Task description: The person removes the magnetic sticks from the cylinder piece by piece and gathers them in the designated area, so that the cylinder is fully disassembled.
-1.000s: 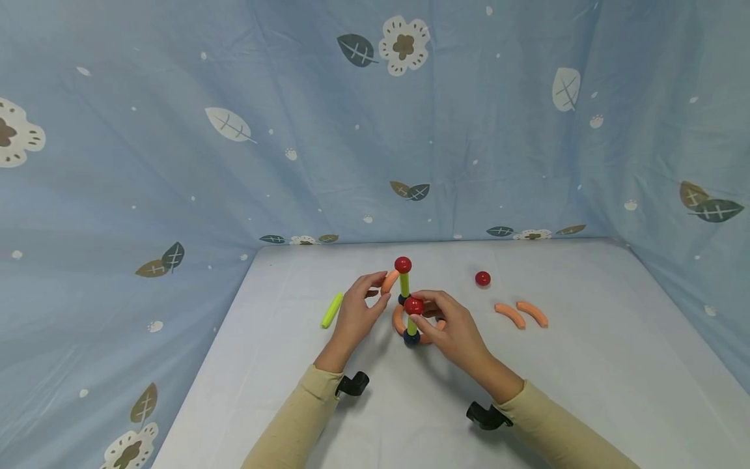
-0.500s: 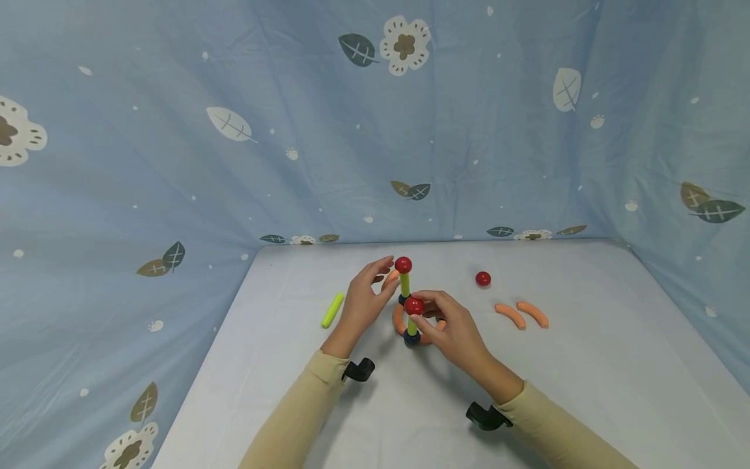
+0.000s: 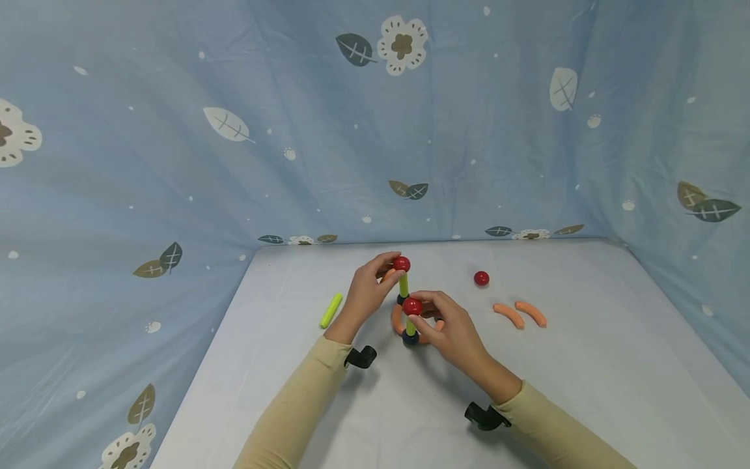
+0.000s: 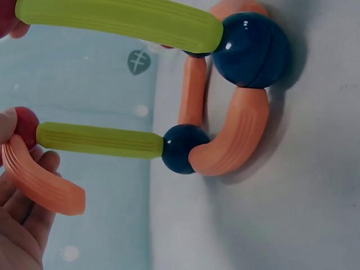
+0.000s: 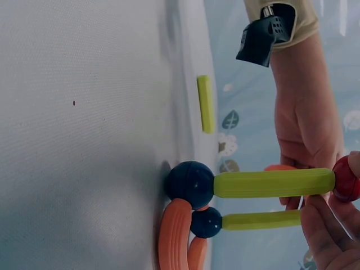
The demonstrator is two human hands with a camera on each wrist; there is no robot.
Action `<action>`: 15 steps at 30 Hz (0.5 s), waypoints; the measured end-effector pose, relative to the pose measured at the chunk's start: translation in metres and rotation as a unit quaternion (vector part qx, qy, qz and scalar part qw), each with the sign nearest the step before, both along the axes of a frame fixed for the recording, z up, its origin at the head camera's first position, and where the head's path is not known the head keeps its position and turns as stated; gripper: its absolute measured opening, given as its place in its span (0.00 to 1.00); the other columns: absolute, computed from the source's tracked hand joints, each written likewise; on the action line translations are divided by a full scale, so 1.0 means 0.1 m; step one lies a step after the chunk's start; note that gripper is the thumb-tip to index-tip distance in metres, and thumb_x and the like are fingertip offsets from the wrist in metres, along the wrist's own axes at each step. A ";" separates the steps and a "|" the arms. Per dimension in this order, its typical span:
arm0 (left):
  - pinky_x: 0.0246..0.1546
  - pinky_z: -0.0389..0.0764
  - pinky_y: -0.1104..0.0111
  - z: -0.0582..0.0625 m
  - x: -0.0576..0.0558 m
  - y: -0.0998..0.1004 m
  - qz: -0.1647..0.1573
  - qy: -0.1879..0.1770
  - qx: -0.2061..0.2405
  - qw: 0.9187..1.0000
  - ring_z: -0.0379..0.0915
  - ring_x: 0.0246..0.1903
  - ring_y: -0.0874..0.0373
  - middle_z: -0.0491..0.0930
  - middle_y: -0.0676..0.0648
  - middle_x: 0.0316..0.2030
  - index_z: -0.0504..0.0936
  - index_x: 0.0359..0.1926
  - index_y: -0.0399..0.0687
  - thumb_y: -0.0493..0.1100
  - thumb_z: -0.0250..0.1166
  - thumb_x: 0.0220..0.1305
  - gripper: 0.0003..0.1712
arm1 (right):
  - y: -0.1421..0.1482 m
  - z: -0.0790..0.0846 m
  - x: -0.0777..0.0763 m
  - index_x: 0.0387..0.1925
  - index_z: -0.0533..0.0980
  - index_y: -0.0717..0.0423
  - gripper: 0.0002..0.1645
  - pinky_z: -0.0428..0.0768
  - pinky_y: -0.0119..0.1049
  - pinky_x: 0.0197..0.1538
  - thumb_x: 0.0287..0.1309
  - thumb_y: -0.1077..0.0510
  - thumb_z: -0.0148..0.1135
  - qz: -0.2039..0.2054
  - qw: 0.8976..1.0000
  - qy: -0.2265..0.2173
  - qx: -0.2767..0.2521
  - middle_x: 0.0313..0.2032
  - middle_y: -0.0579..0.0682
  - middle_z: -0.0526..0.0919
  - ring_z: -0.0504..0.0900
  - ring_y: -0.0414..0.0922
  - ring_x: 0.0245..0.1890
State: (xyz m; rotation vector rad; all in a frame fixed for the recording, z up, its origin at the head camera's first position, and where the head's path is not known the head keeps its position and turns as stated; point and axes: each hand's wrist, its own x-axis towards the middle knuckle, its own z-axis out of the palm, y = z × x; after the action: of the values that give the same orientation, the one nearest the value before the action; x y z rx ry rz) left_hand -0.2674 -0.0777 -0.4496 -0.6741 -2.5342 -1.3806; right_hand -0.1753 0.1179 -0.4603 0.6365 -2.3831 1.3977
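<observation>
A magnetic-stick structure stands on the table: navy balls (image 4: 253,50) joined by orange curved sticks (image 4: 233,135) at the base, with two upright green sticks (image 4: 98,139). My left hand (image 3: 364,290) pinches the red ball (image 4: 27,125) topping the farther upright, its thumb on the ball. From that ball an orange curved stick (image 4: 48,183) juts out beside the left palm, its other end free. My right hand (image 3: 454,329) grips the nearer upright's red ball (image 3: 413,307) between thumb and fingers. The right hand partly hides the base in the head view.
A loose green stick (image 3: 331,311) lies left of the left hand. To the right are a loose red ball (image 3: 482,278) and two orange curved sticks (image 3: 530,313). A blue patterned curtain (image 3: 293,130) hangs behind the white table (image 3: 410,417).
My left hand has moved up and right from the orange curved stick onto the farther red ball. That stick stays against the ball. The right hand has kept its grip in place.
</observation>
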 end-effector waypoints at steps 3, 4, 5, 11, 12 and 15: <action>0.54 0.82 0.62 0.01 -0.01 0.00 -0.005 -0.011 0.003 1.000 0.81 0.55 0.56 0.82 0.49 0.57 0.76 0.68 0.53 0.48 0.65 0.73 0.25 | 0.00 0.00 0.00 0.59 0.77 0.53 0.25 0.86 0.52 0.46 0.61 0.61 0.73 -0.001 1.000 0.001 0.002 0.50 0.47 0.82 0.85 0.41 0.45; 0.54 0.82 0.61 0.02 -0.01 0.00 -0.008 -0.013 0.005 1.000 0.81 0.55 0.56 0.82 0.49 0.57 0.76 0.68 0.53 0.48 0.64 0.73 0.25 | 0.00 0.00 0.00 0.59 0.77 0.53 0.25 0.86 0.52 0.46 0.61 0.61 0.73 -0.001 1.000 0.001 0.002 0.50 0.47 0.82 0.85 0.41 0.45; 0.54 0.82 0.61 0.02 -0.01 0.00 -0.009 -0.015 0.005 1.000 0.81 0.55 0.56 0.82 0.49 0.58 0.76 0.68 0.53 0.48 0.64 0.73 0.25 | 0.00 0.00 0.00 0.59 0.77 0.53 0.25 0.86 0.52 0.46 0.60 0.61 0.73 -0.001 1.000 0.002 0.002 0.50 0.47 0.82 0.84 0.42 0.45; 0.53 0.83 0.62 0.03 -0.02 0.00 -0.008 -0.019 -0.003 1.000 0.81 0.54 0.56 0.82 0.48 0.56 0.76 0.68 0.53 0.48 0.63 0.74 0.25 | -0.01 0.00 0.00 0.59 0.77 0.53 0.26 0.86 0.52 0.46 0.60 0.62 0.73 -0.001 1.000 0.004 0.001 0.49 0.48 0.82 0.85 0.42 0.45; 0.52 0.83 0.63 0.02 -0.02 0.00 -0.007 -0.018 -0.004 1.000 0.81 0.54 0.56 0.83 0.48 0.56 0.76 0.68 0.52 0.47 0.63 0.74 0.25 | -0.01 0.00 0.00 0.59 0.77 0.53 0.26 0.86 0.52 0.46 0.60 0.62 0.73 -0.001 1.000 0.004 0.001 0.49 0.48 0.82 0.85 0.42 0.45; 0.50 0.83 0.64 0.02 -0.02 0.01 -0.005 -0.017 -0.005 1.000 0.81 0.53 0.56 0.83 0.47 0.55 0.76 0.69 0.51 0.47 0.63 0.74 0.25 | -0.01 0.00 0.00 0.59 0.77 0.53 0.26 0.86 0.52 0.46 0.59 0.63 0.74 -0.001 1.000 0.003 0.001 0.49 0.47 0.82 0.85 0.42 0.44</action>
State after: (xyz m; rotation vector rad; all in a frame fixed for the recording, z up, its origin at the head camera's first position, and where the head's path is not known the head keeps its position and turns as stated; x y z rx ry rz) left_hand -0.2697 -0.0772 -0.4480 -0.6724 -2.5687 -1.3940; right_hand -0.1750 0.1173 -0.4605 0.6377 -2.3792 1.3904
